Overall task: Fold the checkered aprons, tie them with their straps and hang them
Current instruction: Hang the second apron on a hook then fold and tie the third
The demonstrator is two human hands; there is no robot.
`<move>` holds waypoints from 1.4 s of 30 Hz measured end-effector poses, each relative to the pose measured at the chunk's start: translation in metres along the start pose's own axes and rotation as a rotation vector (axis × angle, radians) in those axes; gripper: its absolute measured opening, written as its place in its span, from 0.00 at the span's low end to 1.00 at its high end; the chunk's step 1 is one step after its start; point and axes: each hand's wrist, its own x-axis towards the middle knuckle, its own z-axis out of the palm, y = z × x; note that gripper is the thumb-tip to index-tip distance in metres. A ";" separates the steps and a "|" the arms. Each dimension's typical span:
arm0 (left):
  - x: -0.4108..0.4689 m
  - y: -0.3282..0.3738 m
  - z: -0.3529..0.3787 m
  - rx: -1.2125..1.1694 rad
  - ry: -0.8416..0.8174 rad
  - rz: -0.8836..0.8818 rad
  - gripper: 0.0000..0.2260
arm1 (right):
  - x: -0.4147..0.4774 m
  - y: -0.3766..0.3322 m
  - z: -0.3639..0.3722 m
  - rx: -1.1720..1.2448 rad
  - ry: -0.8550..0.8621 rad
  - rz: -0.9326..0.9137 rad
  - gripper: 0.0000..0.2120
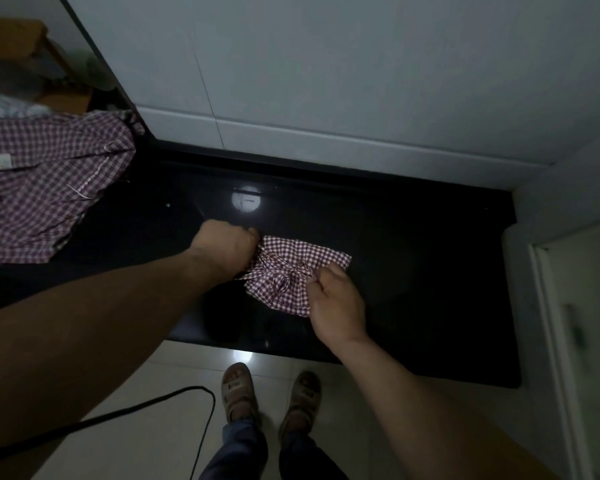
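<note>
No real containers in view; closest thing is a brownish box-like shape (pixel 13 39) far beyond the left hand, too blurred to tell what's in it.

Folded apron (pixel 293 271): small bundle of red/white check cloth, thin woven fabric, gathered and creased at the middle where a strap (pixel 291 270) of the same cloth cinches it, edges fanning out flat. It lies on the counter btwn both hands. Left hand (pixel 226 251) is fisted, knuckles up, touching the bundle's left edge; it looks clamped on cloth or strap end there, but which can't be made out. Right hand (pixel 336 306) sits at the bundle's near-right corner, thumb and fingers pinched on a fold of cloth by the knot.

Second apron (pixel 45 181): loose heap, same check pattern, rumpled, white label and stitched hem showing, well left of the left hand, partly hanging over the counter's left part.

Counter (pixel 413 271): glossy black, smooth, w/ a round light reflection (pixel 246 200) just beyond the left hand. Behind it pale large wall tiles (pixel 326 81). Below the hands, pale tiled floor (pixel 146 393), sandalled feet (pixel 271 393) and a black cable (pixel 136 410) under the left forearm.
</note>
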 end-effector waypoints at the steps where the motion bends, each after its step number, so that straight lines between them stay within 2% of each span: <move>1: 0.000 0.001 0.001 -0.011 -0.008 -0.008 0.12 | -0.001 0.001 0.000 0.015 0.007 -0.010 0.11; 3: -0.003 0.002 0.001 -0.092 -0.039 -0.068 0.13 | -0.002 0.003 0.001 0.022 0.021 -0.027 0.11; 7: -0.013 0.004 -0.004 -0.461 -0.102 -0.240 0.17 | 0.000 0.005 -0.003 -0.131 -0.010 -0.140 0.10; 11: -0.018 0.006 0.002 -0.598 -0.101 -0.341 0.17 | 0.002 0.003 -0.005 -0.211 -0.053 -0.169 0.13; 14: -0.024 0.004 0.010 -0.970 -0.159 -0.416 0.21 | 0.006 -0.001 -0.017 -0.193 -0.161 -0.107 0.09; 16: -0.035 0.002 0.012 -1.204 -0.072 -0.516 0.23 | 0.009 -0.012 -0.032 -0.137 -0.151 -0.066 0.07; 17: -0.041 0.005 0.012 -1.204 0.041 -0.568 0.22 | 0.012 -0.019 -0.039 -0.123 -0.081 -0.075 0.08; 19: -0.052 0.025 0.010 -0.989 0.311 -0.604 0.20 | 0.020 -0.032 -0.040 -0.191 0.065 -0.190 0.08; 21: -0.056 0.057 0.003 -0.906 0.430 -0.500 0.25 | 0.028 -0.039 -0.028 -0.362 -0.005 -0.312 0.18; 24: -0.048 0.084 0.020 -0.892 0.283 -0.421 0.32 | 0.033 -0.024 -0.001 -0.600 -0.244 -0.323 0.29; 26: -0.047 0.084 0.042 -0.832 0.215 -0.418 0.34 | 0.033 -0.006 0.008 -0.659 -0.250 -0.343 0.31; 29: -0.051 0.076 0.061 -0.736 0.243 -0.340 0.36 | 0.030 0.003 0.012 -0.677 -0.196 -0.369 0.32; 34: -0.047 0.063 0.054 -0.855 0.266 -0.337 0.39 | 0.031 -0.011 0.009 -0.592 -0.183 -0.288 0.32; 36: -0.043 0.056 0.050 -0.974 0.281 -0.395 0.38 | 0.033 -0.018 0.007 -0.487 -0.144 -0.230 0.29; 38: -0.040 0.049 0.044 -1.256 0.205 -0.473 0.37 | 0.034 -0.025 0.005 -0.445 -0.103 -0.191 0.19; 39: -0.037 0.045 0.041 -1.391 0.146 -0.510 0.33 | 0.035 -0.027 0.004 -0.414 -0.095 -0.173 0.12; 40: -0.036 0.044 0.040 -1.487 0.091 -0.530 0.25 | 0.037 -0.029 0.002 -0.378 -0.110 -0.149 0.07; 42: -0.039 0.043 0.035 -1.567 0.055 -0.510 0.09 | 0.037 -0.035 -0.006 -0.332 -0.175 -0.105 0.03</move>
